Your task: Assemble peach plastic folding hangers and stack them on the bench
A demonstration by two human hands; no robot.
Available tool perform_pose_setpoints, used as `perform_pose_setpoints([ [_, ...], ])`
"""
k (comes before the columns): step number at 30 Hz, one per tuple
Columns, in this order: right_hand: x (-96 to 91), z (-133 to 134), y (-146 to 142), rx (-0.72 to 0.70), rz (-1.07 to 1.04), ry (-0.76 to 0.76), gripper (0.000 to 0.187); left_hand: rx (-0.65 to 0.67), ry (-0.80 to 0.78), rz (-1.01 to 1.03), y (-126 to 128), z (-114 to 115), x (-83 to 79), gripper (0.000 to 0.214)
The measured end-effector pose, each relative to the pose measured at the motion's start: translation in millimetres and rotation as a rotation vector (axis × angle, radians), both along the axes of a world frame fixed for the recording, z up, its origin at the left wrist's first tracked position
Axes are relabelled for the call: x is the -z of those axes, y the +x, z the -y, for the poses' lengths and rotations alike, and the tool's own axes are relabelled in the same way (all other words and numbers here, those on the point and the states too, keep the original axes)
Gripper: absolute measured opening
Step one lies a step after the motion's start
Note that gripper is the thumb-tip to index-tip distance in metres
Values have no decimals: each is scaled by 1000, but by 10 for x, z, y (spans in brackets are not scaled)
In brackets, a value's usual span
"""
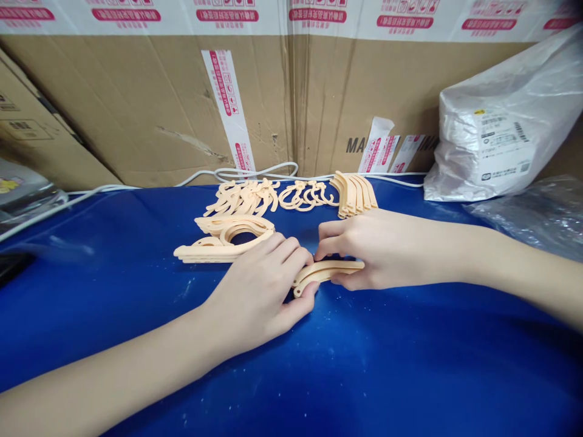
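Two beige, curved plastic hanger arms, lying one against the other, are gripped between both hands just above the blue surface. My left hand pinches their left end, where a small hole shows. At the right end, my right hand has its thumb below and its bent fingers behind. Left of them lies a stack of folded beige hangers, partly covered by my left hand. Behind my right hand stands a row of similar curved arms, close together.
Loose hanger hooks and a heap of small curved pieces lie at the back. A white cable runs along large cardboard boxes. A white plastic parcel stands at the back right of the blue surface.
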State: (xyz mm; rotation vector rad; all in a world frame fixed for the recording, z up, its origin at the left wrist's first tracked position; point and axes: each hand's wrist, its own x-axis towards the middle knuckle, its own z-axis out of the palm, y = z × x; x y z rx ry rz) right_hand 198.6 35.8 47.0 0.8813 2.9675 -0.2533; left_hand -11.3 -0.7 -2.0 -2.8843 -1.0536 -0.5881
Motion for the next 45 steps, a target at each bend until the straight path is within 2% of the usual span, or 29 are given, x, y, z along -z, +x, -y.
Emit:
perform_pose_setpoints([
  [3, -29, -22, 26, 6, 9, -118, 17, 17, 8, -2, 8, 11, -16, 15],
  [5, -53, -67, 50, 5, -11, -242, 24, 43, 27, -20, 13, 16, -29, 13],
  [7, -73, -139, 68, 20, -63, -261, 32, 77, 49, -46, 21, 20, -41, 12],
  [8, -79, -186, 70, 44, -93, -202, 33, 93, 58, -55, 26, 22, -46, 11],
  [12, -60, -441, 20, 177, -103, 206, 29, 128, 52, -52, 51, 45, -59, 8],
  [15, -8, -678, -65, 143, -30, 425, 27, 154, 56, -43, 72, 84, -60, 8],
  [16, 13, -756, -99, 118, -22, 457, 27, 159, 61, -44, 79, 97, -58, 9],
  [22, 88, -1077, -326, 88, -99, 356, 28, 138, 43, -39, 100, 111, -31, 15],
  [31, 129, -1242, -457, 165, -126, 144, 19, 84, 52, -26, 63, 75, 26, 17],
  [37, 42, -1176, -411, 232, -288, 140, 17, 34, 44, -36, 53, 77, 52, 16],
  [41, -19, -886, -333, 151, -450, 84, 10, 25, 70, -30, 60, 92, 46, 13],
  [45, 80, -540, -187, 70, -512, 5, 12, 6, 82, -23, 61, 97, 48, 15],
])
